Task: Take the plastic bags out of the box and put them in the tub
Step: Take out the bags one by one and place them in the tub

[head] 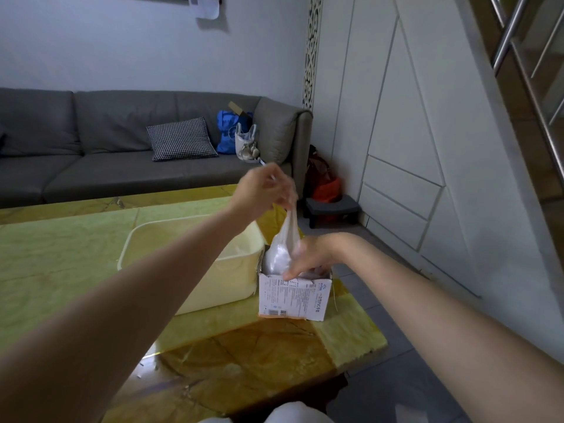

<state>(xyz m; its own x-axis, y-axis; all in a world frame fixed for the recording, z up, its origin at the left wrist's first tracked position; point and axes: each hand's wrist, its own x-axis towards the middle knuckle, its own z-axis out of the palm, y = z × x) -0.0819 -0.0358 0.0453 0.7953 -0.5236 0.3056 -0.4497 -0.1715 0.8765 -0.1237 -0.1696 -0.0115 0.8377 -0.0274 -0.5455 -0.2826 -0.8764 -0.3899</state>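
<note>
Left hand (pixel 265 190) pinches plastic bag (pixel 289 232) above box (pixel 292 297); right hand (pixel 308 257) grips bags inside.

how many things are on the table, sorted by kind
tub: 1
box: 1
plastic bag that the left hand pulls out of the box: 1; any others inside cannot be counted
total: 3

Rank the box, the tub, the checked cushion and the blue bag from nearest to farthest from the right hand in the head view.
From the right hand:
1. Box, directly under it, touching.
2. Tub, just left of the box.
3. Checked cushion, on the sofa.
4. Blue bag, sofa corner; too close to the cushion to call.
</note>
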